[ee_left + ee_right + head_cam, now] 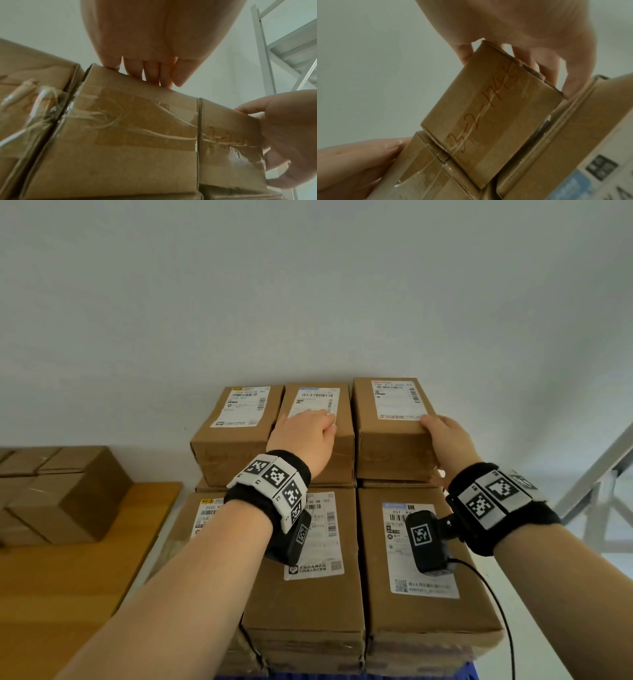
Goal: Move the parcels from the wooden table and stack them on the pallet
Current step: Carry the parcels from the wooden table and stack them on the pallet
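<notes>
Brown cardboard parcels with white labels are stacked on a blue pallet (342, 676). My left hand (305, 433) rests with flat fingers (154, 73) on top of the middle parcel (342, 453) of the upper back row. My right hand (448, 440) grips the right back parcel (390, 446) at its near right corner, fingers (544, 67) over its top edge. That parcel (488, 115) bears red handwriting on its taped front face. It stands flush against the middle parcel (137, 135).
A third back parcel (233, 446) stands at the left. Two lower parcels (308, 604) lie in front, under my forearms. The wooden table (68, 577) at the left carries several more parcels (61, 494). A metal frame (599, 491) stands at the right, a white wall behind.
</notes>
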`<state>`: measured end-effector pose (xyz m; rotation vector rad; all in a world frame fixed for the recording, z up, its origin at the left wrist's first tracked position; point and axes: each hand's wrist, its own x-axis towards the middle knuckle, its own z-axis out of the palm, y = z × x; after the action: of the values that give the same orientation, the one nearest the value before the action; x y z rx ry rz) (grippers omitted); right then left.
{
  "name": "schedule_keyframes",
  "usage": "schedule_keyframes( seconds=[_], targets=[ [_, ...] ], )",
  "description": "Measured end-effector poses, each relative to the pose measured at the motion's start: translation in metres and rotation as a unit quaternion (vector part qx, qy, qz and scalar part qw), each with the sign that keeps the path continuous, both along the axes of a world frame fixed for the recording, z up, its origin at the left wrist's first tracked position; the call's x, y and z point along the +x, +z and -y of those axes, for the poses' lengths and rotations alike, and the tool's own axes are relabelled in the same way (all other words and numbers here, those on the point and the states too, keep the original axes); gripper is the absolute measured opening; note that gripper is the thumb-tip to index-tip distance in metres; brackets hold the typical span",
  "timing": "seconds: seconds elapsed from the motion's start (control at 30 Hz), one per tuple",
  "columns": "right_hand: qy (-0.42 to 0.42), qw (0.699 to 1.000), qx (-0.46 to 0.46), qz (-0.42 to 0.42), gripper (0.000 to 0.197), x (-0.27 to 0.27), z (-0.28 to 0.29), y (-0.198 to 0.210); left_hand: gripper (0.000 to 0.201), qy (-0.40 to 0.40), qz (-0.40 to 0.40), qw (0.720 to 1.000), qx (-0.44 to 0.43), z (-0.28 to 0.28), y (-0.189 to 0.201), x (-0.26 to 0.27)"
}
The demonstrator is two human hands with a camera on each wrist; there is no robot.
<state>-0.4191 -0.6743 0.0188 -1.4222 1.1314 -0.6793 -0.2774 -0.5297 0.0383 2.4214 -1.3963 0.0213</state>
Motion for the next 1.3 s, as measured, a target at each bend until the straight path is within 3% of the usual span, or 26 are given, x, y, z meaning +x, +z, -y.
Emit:
schedule_keyframes(
  seconds=[0.43,1.03,1.3],
  targets=[
    [0.036,0.982,-0.176,-0.056,0.049,0.006,-0.005,0.001,0.038,0.006,0.011,1.0,-0.001,0.0,-0.002,0.001],
    [0.036,0.976,-0.19,-0.095,0.055,0.007,-0.002,0.002,0.038,-0.006,0.026,1.0,0.005,0.0,-0.002,0.0],
    [0.042,0.962,-0.226,-0.148,0.051,0.005,-0.008,0.012,0.033,0.005,-0.022,1.0,0.013,-0.001,0.009,-0.003]
  ],
)
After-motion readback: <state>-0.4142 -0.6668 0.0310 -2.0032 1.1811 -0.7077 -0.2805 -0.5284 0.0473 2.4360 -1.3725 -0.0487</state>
